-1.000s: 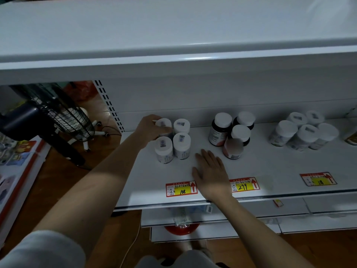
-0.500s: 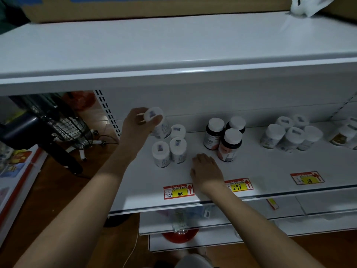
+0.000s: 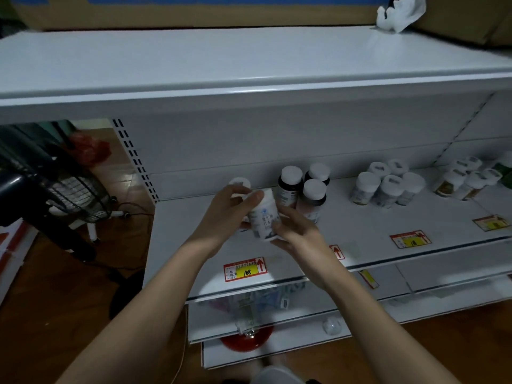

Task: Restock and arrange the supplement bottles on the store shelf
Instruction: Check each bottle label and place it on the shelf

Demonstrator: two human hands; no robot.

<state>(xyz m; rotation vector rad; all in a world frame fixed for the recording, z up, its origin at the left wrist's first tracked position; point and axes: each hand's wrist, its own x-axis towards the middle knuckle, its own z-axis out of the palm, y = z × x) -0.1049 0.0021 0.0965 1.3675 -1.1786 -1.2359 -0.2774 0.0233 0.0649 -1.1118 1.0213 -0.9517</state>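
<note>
Both grips were closed on one white bottle [image 3: 264, 217]: the left hand [image 3: 225, 214] wrapped its fingers over the cap end and upper side, and the right hand [image 3: 297, 234] cupped the base and lower side, fingers curled round the printed label. The bottle sat lifted clear of the shelf [image 3: 368, 231], tilted, at the centre of view.

The step in hand looked like an inspection or turning of the label before placing. The next move probably called for righting the bottle and setting it down, label forward, above the price tag [image 3: 245, 269] at 6 o'clock from the hands.

The held bottle appeared smooth, cylindrical plastic with a wide flat cap. Just behind the left hand, at 11 o'clock, another white cap [image 3: 239, 184] showed; the bottles under the hands were hidden. At 1 o'clock stood three dark bottles [image 3: 303, 189] with white caps, glossy and round-shouldered. Farther, at 2 o'clock, a cluster of white bottles [image 3: 386, 187] stood close together on the matte painted metal.
</note>
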